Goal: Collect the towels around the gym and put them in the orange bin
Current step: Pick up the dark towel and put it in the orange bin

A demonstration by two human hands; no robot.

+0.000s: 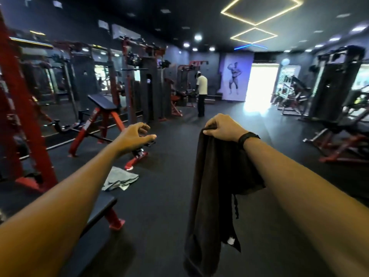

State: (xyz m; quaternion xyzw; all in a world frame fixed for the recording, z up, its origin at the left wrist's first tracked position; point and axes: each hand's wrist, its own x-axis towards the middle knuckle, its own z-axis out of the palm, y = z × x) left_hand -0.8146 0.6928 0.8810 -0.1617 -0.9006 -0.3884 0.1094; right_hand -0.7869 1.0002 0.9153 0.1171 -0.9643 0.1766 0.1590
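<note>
Below my right hand (223, 127) hangs a dark towel (209, 186), its long axis running straight down from the grip toward the floor (169, 196). My fingers (209, 124) are curled over its top edge, bunching the cloth there, and a black band (247, 137) sits on that wrist. The towel's lower end trails off near the bottom edge of the head view, so I cannot see where it stops; my forearm covers part of its right side.

My left hand (137, 134) is stretched forward with fingers loosely spread and bent, holding nothing. Beneath and nearer than that hand, a grey towel (119, 178) lies crumpled on the floor, just beside the red foot of an incline bench (103, 108). It is partly hidden behind my left forearm.

Far beyond both hands a person (201, 92) stands by the machines, blurred. I see no orange bin from here.
</note>
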